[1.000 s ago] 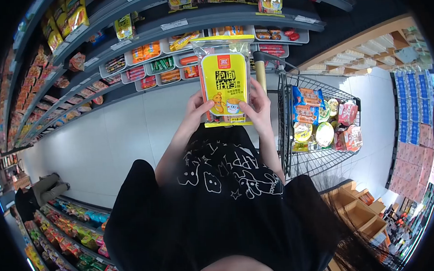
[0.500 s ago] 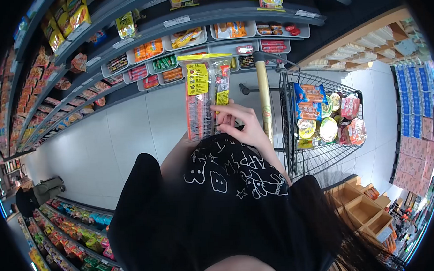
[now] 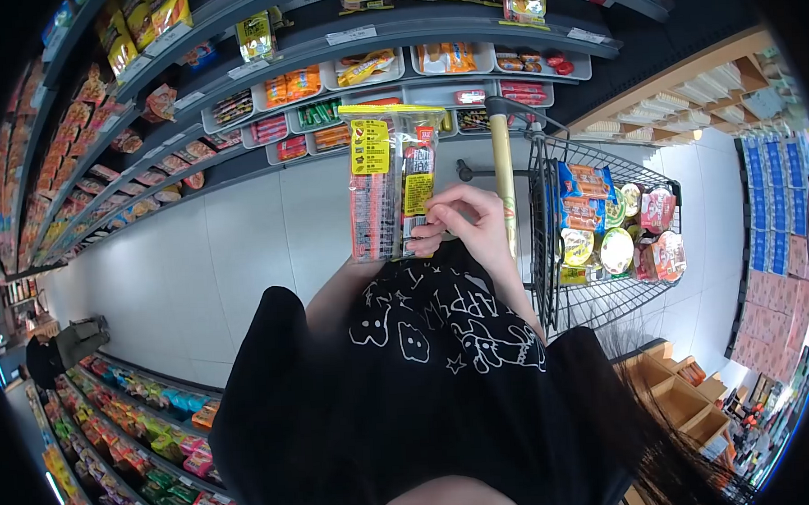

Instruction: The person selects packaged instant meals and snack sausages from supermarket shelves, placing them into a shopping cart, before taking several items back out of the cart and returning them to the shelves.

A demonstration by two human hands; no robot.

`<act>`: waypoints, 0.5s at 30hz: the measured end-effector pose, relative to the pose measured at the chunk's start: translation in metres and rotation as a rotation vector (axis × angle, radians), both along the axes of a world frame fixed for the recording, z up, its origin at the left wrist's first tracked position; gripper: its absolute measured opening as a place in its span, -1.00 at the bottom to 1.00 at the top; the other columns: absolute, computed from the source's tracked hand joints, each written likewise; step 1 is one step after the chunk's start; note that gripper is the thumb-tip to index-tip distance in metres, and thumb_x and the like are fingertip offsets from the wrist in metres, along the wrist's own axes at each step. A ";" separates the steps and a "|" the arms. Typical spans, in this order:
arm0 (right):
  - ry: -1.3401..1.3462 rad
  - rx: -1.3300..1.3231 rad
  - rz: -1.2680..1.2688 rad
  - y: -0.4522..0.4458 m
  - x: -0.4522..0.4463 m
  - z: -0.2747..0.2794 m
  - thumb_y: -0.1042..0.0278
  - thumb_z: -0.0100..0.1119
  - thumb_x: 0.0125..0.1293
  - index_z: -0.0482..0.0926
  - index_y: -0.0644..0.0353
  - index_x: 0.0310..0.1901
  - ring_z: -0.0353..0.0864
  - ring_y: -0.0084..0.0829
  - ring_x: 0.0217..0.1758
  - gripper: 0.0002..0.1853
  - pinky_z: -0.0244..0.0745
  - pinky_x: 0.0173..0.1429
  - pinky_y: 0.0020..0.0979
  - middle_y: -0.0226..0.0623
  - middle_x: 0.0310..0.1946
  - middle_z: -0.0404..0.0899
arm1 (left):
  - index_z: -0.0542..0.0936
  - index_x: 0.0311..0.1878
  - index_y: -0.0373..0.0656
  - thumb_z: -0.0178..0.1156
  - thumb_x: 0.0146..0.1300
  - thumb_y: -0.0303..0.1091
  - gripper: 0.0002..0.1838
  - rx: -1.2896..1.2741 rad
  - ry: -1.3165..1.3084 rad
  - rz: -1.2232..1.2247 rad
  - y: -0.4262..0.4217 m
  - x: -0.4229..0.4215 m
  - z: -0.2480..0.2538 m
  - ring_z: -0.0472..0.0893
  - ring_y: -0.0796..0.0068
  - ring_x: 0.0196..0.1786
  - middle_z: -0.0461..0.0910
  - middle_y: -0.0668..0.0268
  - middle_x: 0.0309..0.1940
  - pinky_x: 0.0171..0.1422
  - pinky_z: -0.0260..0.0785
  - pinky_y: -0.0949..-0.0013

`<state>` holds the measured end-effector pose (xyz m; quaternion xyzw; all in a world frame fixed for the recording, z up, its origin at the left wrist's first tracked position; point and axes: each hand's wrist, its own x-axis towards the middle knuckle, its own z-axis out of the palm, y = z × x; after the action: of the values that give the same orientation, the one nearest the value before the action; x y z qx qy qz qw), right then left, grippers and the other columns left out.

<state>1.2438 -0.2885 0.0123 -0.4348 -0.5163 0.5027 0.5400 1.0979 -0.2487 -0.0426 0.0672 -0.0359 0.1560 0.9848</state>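
In front of my chest stands a clear plastic snack pack, upright, with a yellow top strip, yellow printed labels and reddish strips inside. My left hand is at its bottom edge; the wrist runs up behind the pack, which hides the fingers, and the pack rests in that hand. My right hand is at the lower right edge, its fingers curled and thumb and forefinger closed on the plastic there.
Right of me stands a wire shopping cart with a pale handle, holding blue-and-orange packs and several tubs. Ahead are shelves with trays of snacks. Another person is far left. Wooden bins stand lower right.
My right hand has shifted a little right along the pack's edge, and its extended forefinger has bent in toward the thumb. The pack has tilted slightly. The whole view has shifted slightly.
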 end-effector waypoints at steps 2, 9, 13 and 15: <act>0.002 -0.004 -0.029 0.000 0.002 -0.009 0.57 0.10 0.06 0.52 0.32 -0.29 0.51 -0.64 -0.51 -0.86 0.41 -0.38 -0.63 -0.33 -0.52 0.55 | 0.29 -0.36 -0.18 -0.04 0.10 0.14 -0.52 -0.038 -0.078 -0.045 0.004 0.003 -0.006 0.33 0.53 -0.61 0.28 0.41 -0.60 -0.49 0.13 0.50; 0.071 -0.214 -0.189 -0.003 -0.026 -0.015 0.37 -0.09 0.27 0.46 0.32 -0.40 0.41 -0.66 -0.51 -0.79 0.26 -0.46 -0.67 -0.37 -0.57 0.47 | 0.23 -0.35 -0.14 0.09 0.06 0.05 -0.56 -0.041 -0.318 -0.095 0.012 -0.020 -0.020 0.32 0.55 -0.63 0.28 0.42 -0.61 -0.47 0.17 0.49; 0.027 -0.194 -0.121 0.011 -0.044 -0.022 0.22 -0.18 0.31 0.49 0.30 -0.29 0.42 -0.64 -0.43 -0.69 0.32 -0.37 -0.64 -0.38 -0.53 0.50 | 0.24 -0.38 -0.13 0.11 0.05 0.03 -0.58 -0.077 -0.335 -0.057 0.023 -0.045 -0.030 0.39 0.56 -0.67 0.34 0.44 -0.64 -0.49 0.21 0.47; 0.028 -0.189 -0.101 0.021 -0.050 -0.018 0.13 -0.25 0.33 0.48 0.29 -0.22 0.45 -0.59 -0.31 -0.61 0.34 -0.31 -0.59 -0.35 -0.43 0.52 | 0.24 -0.38 -0.13 0.10 0.06 0.02 -0.59 -0.072 -0.379 -0.064 0.033 -0.048 -0.026 0.40 0.56 -0.66 0.35 0.44 -0.63 -0.48 0.22 0.47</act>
<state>1.1939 -0.2674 -0.0058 -0.5023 -0.4362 0.5274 0.5285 1.0496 -0.2157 -0.0683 0.0002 -0.2173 0.1355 0.9666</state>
